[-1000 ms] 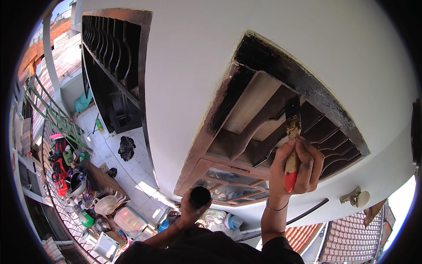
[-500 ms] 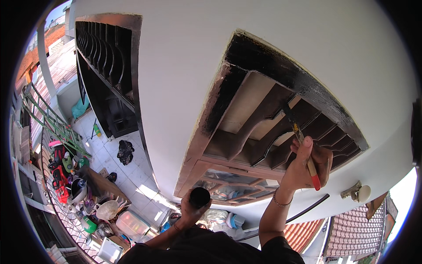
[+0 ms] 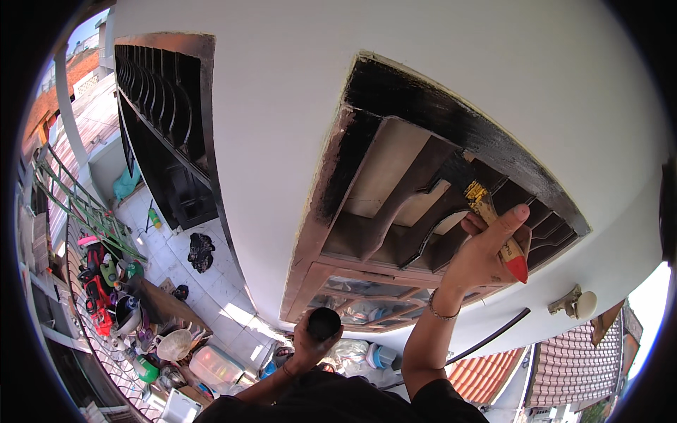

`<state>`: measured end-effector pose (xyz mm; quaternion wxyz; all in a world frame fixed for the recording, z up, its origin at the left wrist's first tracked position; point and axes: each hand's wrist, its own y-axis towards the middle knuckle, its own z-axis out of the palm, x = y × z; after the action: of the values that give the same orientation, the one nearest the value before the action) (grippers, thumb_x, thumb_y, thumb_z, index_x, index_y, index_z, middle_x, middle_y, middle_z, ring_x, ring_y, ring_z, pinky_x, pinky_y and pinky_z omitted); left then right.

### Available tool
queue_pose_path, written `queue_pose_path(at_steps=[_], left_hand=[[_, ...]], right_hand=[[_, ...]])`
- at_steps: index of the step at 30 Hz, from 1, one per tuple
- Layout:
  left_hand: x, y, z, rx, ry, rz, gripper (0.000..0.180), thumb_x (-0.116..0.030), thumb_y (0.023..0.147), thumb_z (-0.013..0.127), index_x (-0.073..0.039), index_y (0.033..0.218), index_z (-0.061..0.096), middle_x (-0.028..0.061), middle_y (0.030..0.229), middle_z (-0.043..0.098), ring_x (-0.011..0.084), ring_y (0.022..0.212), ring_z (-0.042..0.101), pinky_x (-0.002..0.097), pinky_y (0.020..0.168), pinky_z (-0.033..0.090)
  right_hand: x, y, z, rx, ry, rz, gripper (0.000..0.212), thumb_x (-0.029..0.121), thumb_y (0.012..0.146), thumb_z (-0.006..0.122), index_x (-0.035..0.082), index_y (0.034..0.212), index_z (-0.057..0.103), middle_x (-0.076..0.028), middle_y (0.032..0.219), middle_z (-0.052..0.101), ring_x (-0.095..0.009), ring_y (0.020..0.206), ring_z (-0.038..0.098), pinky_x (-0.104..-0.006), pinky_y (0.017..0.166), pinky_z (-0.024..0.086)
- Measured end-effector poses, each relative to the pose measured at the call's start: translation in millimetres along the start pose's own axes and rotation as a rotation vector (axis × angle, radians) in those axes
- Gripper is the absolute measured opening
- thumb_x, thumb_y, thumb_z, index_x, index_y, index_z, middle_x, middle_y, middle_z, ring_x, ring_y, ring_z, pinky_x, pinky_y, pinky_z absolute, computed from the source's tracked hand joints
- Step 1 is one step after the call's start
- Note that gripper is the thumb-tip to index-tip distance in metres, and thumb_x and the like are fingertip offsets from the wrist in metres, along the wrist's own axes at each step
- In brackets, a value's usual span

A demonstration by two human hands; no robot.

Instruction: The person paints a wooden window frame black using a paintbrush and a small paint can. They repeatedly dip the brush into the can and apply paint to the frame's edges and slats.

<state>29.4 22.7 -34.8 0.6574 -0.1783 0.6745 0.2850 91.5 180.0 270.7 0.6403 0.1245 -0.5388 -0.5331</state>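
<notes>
A flat paintbrush with a wooden, red-tipped handle and a paint-smeared metal band is gripped in my right hand. Its dark bristles rest at the upper part of a brown wavy slat, just under the top rail of the window frame. Wet-looking black covers much of that rail and the upper left upright; lower parts of the frame remain brown. Low in the middle, my left hand is wrapped round a dark round container, whose contents I cannot make out.
White wall surrounds the frame. Leftward stands a black louvred door above a tiled floor. A wooden board, a clear plastic box and many household items crowd the lower left. A lamp fitting sticks out at right.
The brush has turned to show its broad side, and my right hand has shifted slightly right and up. My left hand still holds the container. The whole view has moved a little.
</notes>
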Motion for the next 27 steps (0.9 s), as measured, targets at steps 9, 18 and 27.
queue_pose_path(at_steps=[9,18,27], left_hand=[[4,-4,-7,-0.035,-0.010,-0.001,0.054,-0.018,0.074,0.093,-0.003,0.115,0.060,0.0130,0.100,0.072,0.0228,0.090,0.072,0.0351,0.082,0.057],[-4,0,-12,-0.051,-0.056,-0.026,0.050,-0.018,0.076,0.092,-0.004,0.113,0.061,0.0114,0.100,0.073,0.0192,0.091,0.072,0.0332,0.084,0.057],[-11,3,8,0.036,-0.065,-0.004,0.050,-0.014,0.074,0.092,-0.002,0.113,0.063,0.0105,0.101,0.072,0.0180,0.092,0.071,0.0325,0.085,0.057]], right_hand=[[-6,-19,6,0.022,-0.108,-0.092,0.047,0.036,0.097,0.071,-0.006,0.086,0.053,-0.016,0.069,0.065,-0.020,0.054,0.071,-0.0263,0.047,0.061],[-2,7,-46,0.496,-0.162,-0.802,0.028,0.005,0.083,0.085,0.001,0.089,0.058,-0.016,0.097,0.072,-0.026,0.088,0.075,-0.0316,0.074,0.064],[3,-1,-35,0.661,-0.355,-0.914,0.023,-0.004,0.078,0.081,0.003,0.081,0.059,-0.010,0.093,0.073,-0.022,0.079,0.074,-0.0290,0.067,0.061]])
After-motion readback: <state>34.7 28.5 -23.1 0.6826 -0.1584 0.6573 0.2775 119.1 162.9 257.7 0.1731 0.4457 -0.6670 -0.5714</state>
